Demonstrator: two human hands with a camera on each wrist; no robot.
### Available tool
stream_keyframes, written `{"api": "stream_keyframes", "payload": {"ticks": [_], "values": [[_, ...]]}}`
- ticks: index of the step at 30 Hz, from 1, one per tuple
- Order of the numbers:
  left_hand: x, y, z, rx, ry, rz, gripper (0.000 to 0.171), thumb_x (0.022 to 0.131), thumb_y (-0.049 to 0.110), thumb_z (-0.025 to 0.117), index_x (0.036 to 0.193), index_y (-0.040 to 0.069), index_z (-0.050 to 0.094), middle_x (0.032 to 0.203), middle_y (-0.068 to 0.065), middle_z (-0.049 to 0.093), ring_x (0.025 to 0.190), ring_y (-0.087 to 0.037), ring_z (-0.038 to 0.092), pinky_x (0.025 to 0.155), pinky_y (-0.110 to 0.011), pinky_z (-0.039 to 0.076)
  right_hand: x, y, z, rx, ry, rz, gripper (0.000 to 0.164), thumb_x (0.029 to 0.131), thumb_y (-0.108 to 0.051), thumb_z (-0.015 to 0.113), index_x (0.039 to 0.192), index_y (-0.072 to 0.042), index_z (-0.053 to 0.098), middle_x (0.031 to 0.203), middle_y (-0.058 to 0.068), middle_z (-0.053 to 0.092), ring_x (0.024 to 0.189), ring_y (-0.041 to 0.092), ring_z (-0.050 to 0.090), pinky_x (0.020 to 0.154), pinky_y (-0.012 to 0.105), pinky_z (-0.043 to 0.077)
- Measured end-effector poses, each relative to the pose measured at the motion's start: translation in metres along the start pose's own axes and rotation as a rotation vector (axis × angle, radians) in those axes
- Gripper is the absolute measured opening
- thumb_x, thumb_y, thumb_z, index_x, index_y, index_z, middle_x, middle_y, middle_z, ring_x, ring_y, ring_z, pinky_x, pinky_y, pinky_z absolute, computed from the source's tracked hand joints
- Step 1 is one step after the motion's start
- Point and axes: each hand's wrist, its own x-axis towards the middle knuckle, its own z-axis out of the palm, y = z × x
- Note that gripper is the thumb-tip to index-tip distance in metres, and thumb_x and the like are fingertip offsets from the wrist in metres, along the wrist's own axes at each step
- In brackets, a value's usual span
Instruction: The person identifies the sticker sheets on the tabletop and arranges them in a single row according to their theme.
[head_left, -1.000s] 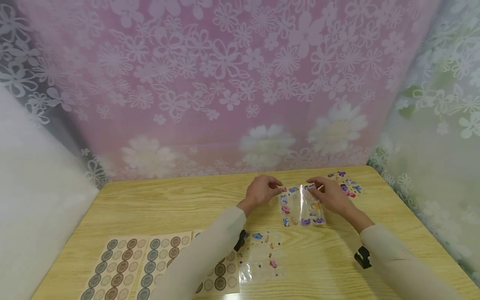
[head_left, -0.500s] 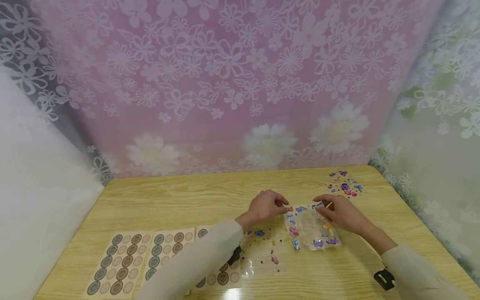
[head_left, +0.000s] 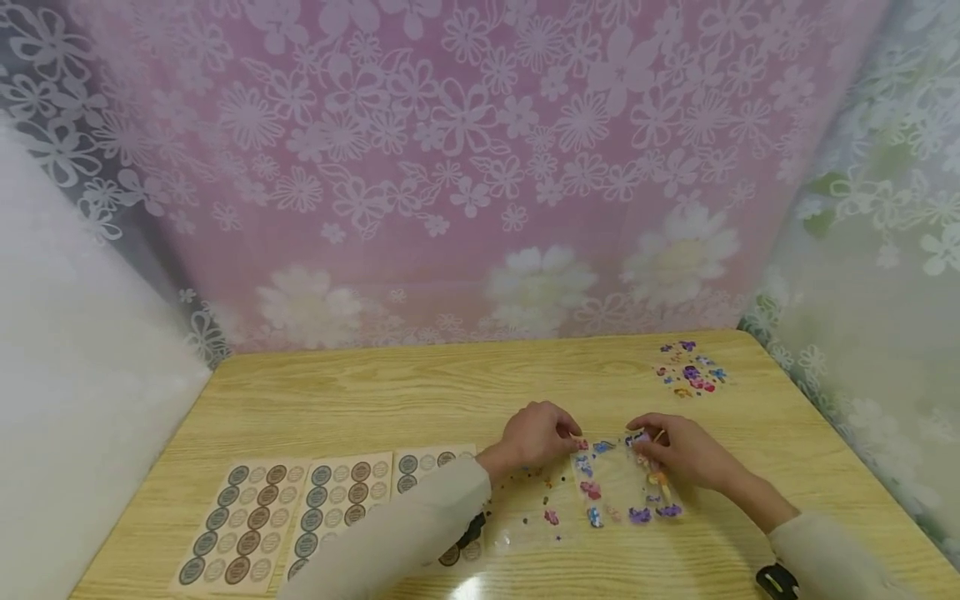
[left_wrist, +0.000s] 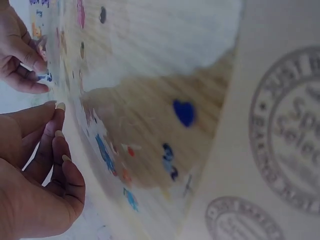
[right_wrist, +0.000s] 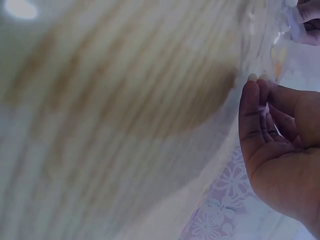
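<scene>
Wood-grain table [head_left: 337,392] | clear, seemingly plastic, bright-bordered sheet [head_left: 621,482] — left fingers [head_left: 564,418], right fingers [head_left: 654,421] pinching its far corners

Long, plain, slightly loose cream fabric sleeves [head_left: 423,525], with a small, blocky black device [head_left: 777,581] showing beside each.

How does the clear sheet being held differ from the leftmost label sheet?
The clear sheet is see-through; the label sheet is opaque beige. The clear sheet has colourful shapes near its edges, the label sheet rows of circles. The left hand and right hand hold the clear sheet; the label sheet lies on the table. Both are thin.
</scene>
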Motion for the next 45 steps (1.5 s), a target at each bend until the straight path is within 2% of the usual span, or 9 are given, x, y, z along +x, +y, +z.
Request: {"api": "stream_keyframes", "payload": {"ticks": [5,21,29,36,45], "values": [[-0.002,0.002,0.002,0.067,0.000,0.015,0.013,0.087,0.022,0.071,0.099,0.019,0.077,0.086,0.012,0.069,0.066,0.001,0.056,0.056,-0.017,0.043,-0.002,0.002,0.003,0.017,-0.013,-0.017,0.029,0.096,-0.014,0.058,0.121,0.001,0.059,0.086,0.002,0.058,0.066,0.010,0.057,0.055,0.029,0.048],[-0.002,-0.002,0.006,0.161,0.038,0.082,0.010,0.087,0.022,0.072,0.094,0.019,0.078,0.086,0.012,0.069,0.067,0.002,0.056,0.058,-0.016,0.042,-0.005,0.000,0.009,-0.007,0.011,-0.026,0.027,0.095,-0.014,0.059,0.118,0.001,0.060,0.081,0.000,0.057,0.064,0.009,0.054,0.054,0.027,0.046],[-0.002,-0.004,0.007,0.162,0.036,0.090,0.011,0.087,0.023,0.072,0.094,0.019,0.077,0.085,0.012,0.069,0.069,0.001,0.057,0.062,-0.017,0.043,-0.007,-0.001,0.010,-0.016,0.028,-0.042,0.026,0.095,-0.012,0.059,0.117,0.002,0.060,0.079,0.001,0.055,0.060,0.008,0.051,0.052,0.026,0.044],[-0.002,-0.005,0.007,0.127,0.023,0.091,0.011,0.085,0.023,0.074,0.094,0.017,0.077,0.083,0.012,0.069,0.068,0.002,0.056,0.063,-0.016,0.043,-0.008,-0.002,0.010,-0.053,0.046,-0.022,0.026,0.094,-0.013,0.061,0.116,0.000,0.062,0.078,-0.001,0.053,0.060,0.007,0.045,0.053,0.025,0.038],[-0.002,-0.004,0.007,0.171,0.026,0.090,0.012,0.085,0.025,0.075,0.094,0.018,0.077,0.084,0.012,0.069,0.071,0.001,0.056,0.067,-0.017,0.043,-0.008,-0.001,0.011,-0.054,0.041,-0.013,0.026,0.094,-0.013,0.061,0.117,0.001,0.062,0.081,-0.002,0.055,0.064,0.007,0.048,0.056,0.026,0.041]]}}
